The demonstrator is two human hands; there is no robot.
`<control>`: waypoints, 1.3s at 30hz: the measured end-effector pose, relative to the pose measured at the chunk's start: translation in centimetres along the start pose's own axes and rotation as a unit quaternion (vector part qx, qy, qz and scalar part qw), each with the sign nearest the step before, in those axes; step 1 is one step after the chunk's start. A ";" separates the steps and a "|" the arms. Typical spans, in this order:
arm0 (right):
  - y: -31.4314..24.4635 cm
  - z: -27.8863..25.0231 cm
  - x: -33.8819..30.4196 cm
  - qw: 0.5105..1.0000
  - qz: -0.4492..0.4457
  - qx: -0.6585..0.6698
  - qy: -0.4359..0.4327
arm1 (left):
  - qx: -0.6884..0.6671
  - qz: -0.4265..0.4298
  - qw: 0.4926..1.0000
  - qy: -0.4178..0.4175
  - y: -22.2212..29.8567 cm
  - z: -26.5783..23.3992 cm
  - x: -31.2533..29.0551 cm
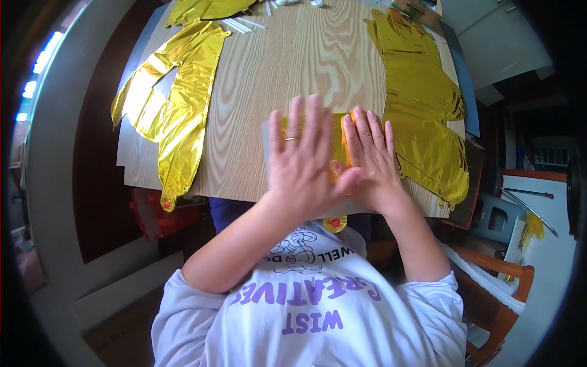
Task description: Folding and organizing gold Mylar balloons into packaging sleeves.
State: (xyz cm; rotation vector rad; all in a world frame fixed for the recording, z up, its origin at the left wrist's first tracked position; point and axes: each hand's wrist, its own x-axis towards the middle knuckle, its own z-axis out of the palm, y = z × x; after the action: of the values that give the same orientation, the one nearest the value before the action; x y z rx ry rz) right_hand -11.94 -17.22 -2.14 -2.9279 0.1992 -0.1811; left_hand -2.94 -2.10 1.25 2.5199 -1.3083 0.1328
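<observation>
A piece of gold foil (pixel 336 125), which looks like a flat balloon, lies at the table's near edge, mostly hidden under my hands. Its tab with a red dot (pixel 334 224) pokes out past the edge towards me. My left hand (pixel 302 159) is over the foil's left part, fingers stretched out and slightly blurred; whether it touches cannot be made out. A pale, see-through strip shows beside it. Flat on the right part rests my right hand (pixel 373 150), fingers extended, beside an orange strip (pixel 346 139). The two thumbs are close together.
Flat gold foil balloons lie left (pixel 189 104) and right (pixel 419 85) on the wood-grain table (pixel 293 67), with more foil (pixel 208 8) at the far left. Thin white sticks (pixel 238 25) are near it. A wooden chair (pixel 516 293) and a grey-blue stool (pixel 496 217) stand at right.
</observation>
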 end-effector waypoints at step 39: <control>-0.2 -0.8 -0.1 0.999 0.007 0.004 -0.052 | -0.219 0.027 0.975 0.023 -6.3 -2.1 -8.2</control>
State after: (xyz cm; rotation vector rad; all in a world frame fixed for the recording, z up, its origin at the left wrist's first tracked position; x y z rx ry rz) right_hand -12.07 -17.15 -1.35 -2.9169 0.2017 -0.0263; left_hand -2.53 8.36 0.06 2.0991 -1.2294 -0.0780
